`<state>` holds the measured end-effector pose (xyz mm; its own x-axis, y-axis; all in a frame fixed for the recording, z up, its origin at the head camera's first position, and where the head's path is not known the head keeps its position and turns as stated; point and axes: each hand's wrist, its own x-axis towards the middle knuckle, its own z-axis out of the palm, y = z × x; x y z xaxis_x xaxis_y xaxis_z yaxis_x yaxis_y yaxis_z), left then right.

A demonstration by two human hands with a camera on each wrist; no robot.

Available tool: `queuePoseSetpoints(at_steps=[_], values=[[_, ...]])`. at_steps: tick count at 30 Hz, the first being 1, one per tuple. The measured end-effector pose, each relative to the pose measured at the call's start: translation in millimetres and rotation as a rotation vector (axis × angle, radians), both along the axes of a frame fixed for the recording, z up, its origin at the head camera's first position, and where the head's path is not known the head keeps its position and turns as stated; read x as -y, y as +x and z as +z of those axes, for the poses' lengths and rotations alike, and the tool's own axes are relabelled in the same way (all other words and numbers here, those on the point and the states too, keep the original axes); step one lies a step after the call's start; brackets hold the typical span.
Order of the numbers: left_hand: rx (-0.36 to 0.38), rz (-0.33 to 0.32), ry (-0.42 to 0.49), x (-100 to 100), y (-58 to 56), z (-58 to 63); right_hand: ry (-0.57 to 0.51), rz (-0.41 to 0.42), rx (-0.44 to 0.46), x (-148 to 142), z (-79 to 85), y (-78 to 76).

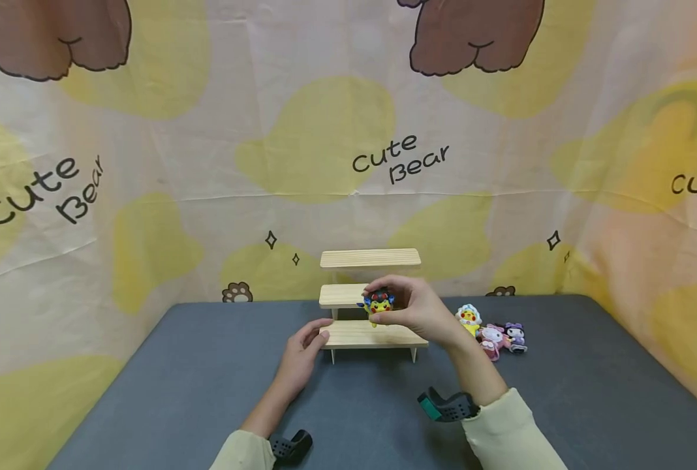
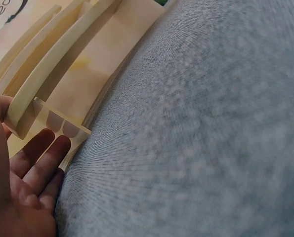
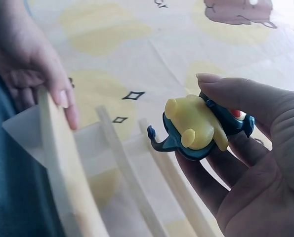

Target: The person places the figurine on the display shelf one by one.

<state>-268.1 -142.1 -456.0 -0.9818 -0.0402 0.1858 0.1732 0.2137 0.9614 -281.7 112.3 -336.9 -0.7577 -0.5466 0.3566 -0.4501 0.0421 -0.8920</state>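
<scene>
A three-tier display stand [image 1: 374, 334] with pale wooden boards and clear legs stands on the table. My left hand [image 1: 300, 356] holds the left end of its lowest board; in the left wrist view the fingers [image 2: 48, 158] reach under the board beside a clear leg [image 2: 63, 116]. My right hand [image 1: 421, 310] pinches a small yellow figurine [image 1: 379, 303] with a dark blue outfit and red cheeks, held over the lowest board. In the right wrist view the thumb and fingers grip the figurine [image 3: 193, 123] from its sides, its yellow feet facing the camera.
Right of the stand, a yellow figurine with a white frilly hat [image 1: 468, 316], a pink figurine [image 1: 492, 339] and a purple one [image 1: 515, 337] lie close together. Behind the grey table [image 1: 207, 391] hangs a patterned cloth [image 1: 319, 143].
</scene>
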Motion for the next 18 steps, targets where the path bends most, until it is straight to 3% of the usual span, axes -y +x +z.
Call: queuePoseSetpoints(at_steps=[13, 18], values=[[-0.007, -0.011, 0.012, 0, 2.0, 0.5, -0.002, 0.011, 0.032, 13, -22.7, -9.9], [-0.013, -0.015, 0.013, 1, 1.4, 1.2, 0.013, -0.023, 0.027, 18, -29.2, -12.6]])
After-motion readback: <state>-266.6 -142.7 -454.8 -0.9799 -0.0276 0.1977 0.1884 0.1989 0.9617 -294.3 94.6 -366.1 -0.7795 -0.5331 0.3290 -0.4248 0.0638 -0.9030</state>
